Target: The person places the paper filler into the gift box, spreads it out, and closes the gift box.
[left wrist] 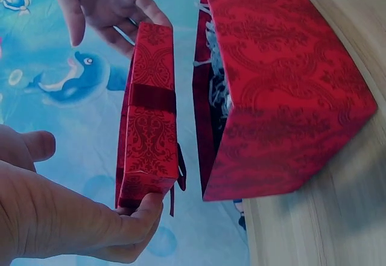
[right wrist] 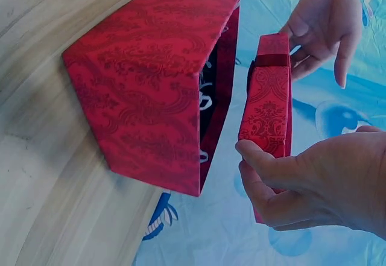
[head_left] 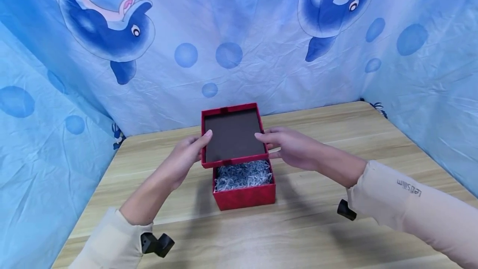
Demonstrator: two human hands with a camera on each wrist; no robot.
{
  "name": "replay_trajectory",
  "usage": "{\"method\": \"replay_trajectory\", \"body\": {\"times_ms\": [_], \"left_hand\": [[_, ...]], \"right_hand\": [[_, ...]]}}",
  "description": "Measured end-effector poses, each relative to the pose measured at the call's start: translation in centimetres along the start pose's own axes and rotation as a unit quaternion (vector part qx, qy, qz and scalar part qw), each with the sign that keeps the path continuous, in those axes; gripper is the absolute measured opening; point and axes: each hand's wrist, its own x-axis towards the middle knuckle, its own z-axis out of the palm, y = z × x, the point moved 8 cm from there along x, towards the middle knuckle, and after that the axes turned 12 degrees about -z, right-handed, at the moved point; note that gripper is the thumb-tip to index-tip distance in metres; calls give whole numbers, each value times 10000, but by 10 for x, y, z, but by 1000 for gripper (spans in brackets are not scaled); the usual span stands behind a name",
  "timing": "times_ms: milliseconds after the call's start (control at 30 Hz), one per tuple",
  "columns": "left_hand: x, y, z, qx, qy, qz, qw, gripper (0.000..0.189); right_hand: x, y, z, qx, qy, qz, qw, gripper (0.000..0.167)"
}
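Note:
A red patterned box lid (head_left: pixel 234 135), turned with its dark inner face up, hangs above the red gift box (head_left: pixel 244 196). My left hand (head_left: pixel 186 152) grips its left side, the thumb over the rim and the fingers at the outer wall. At the opposite side my right hand (head_left: pixel 291 146) holds it, thumb near the rim and fingers against the edge. Pale shredded paper (head_left: pixel 244 175) fills the box. A dark red ribbon (left wrist: pixel 154 99) runs round the lid, and in the left wrist view a loose end hangs on the box-facing side.
The box stands on a light wood-grain table (head_left: pixel 336 215). A blue cloth (head_left: pixel 239 74) printed with dolphins and bubbles hangs behind and at both sides. Black wrist mounts (head_left: pixel 157 245) sit on both sleeves.

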Motion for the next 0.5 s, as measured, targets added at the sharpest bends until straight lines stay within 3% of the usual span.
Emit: {"method": "replay_trajectory", "body": {"times_ms": [500], "left_hand": [[0,5,8,-104,-32,115,9999,80]], "right_hand": [[0,3,-9,-133,328,-19,9994,80]]}}
